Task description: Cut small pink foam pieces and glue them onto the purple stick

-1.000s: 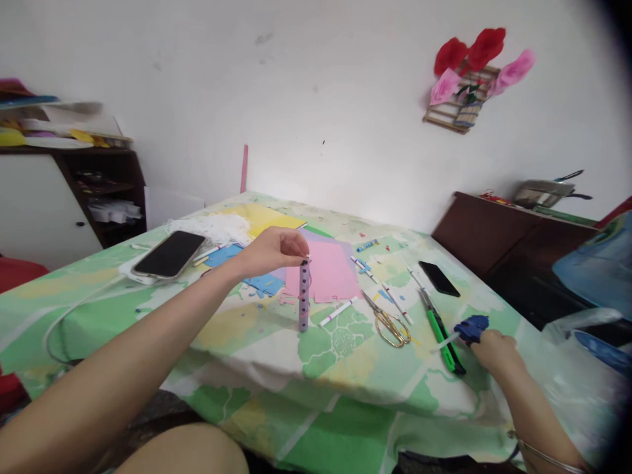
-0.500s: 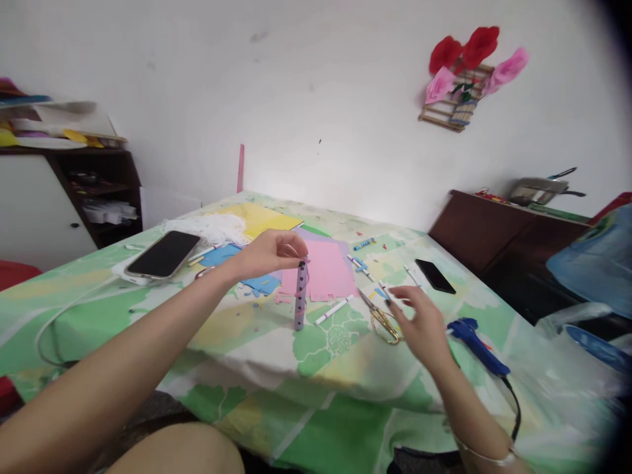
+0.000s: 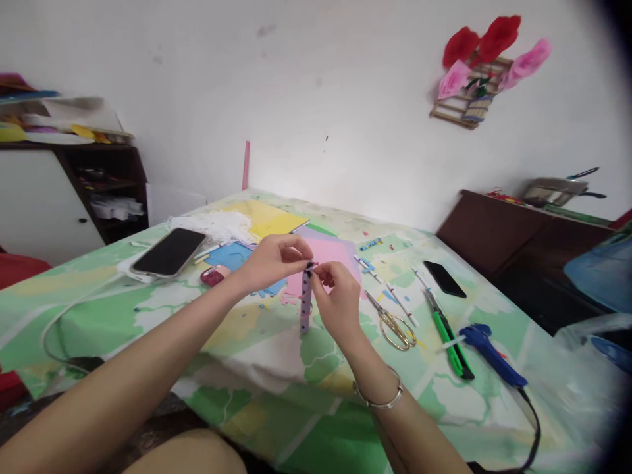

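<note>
A slim purple tube (image 3: 305, 306) with dark dots stands nearly upright over the table's near side. A thin pink strip (image 3: 310, 311) curls around its lower part. My left hand (image 3: 274, 260) pinches the tube's top end from the left. My right hand (image 3: 340, 296) is closed at the same end, its thumb and fingers meeting there; the fingertips partly hide what lies between them. Behind the tube lie pink paper (image 3: 332, 253) and blue paper pieces (image 3: 230, 255). To the right of my right hand are gold-handled scissors (image 3: 392, 322).
A green utility knife (image 3: 450, 342) and a blue glue gun (image 3: 494, 355) with its cord lie at right. One phone (image 3: 444, 278) rests beyond them; another phone (image 3: 170, 252) is at left. Yellow paper (image 3: 271, 219), several thin pens and paper scraps are spread farther back.
My right hand has moved left from beside the scissors to the tube's top. The utility knife now shows in full. My left hand keeps its pinch, and the view has shifted slightly.
</note>
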Demonstrator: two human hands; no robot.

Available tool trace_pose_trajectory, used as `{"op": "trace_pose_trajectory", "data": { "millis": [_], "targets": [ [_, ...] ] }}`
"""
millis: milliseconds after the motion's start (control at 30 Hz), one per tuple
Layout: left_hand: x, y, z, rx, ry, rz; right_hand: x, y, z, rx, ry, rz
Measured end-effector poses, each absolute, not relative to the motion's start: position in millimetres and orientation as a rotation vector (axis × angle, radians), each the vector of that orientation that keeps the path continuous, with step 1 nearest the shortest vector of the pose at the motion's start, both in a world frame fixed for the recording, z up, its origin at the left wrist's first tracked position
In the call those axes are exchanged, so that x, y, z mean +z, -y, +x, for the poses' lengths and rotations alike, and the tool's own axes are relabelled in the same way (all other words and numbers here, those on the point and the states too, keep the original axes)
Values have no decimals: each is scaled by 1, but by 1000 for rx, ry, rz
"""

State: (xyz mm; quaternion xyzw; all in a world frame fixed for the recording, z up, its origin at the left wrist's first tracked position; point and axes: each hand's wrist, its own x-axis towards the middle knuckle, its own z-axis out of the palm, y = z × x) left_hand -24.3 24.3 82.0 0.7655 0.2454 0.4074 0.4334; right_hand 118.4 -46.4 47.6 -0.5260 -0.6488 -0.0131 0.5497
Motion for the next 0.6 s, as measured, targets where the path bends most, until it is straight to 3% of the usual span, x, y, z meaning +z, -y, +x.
{"op": "trace_pose_trajectory", "data": {
  "millis": [333,600],
  "targets": [
    [84,-21,-27,1002,-601,1878,55,89,136,58,1389,-1165],
    [82,-23,-27,989,-589,1872,66,118,177,-373,658,-919]
  ]
}}
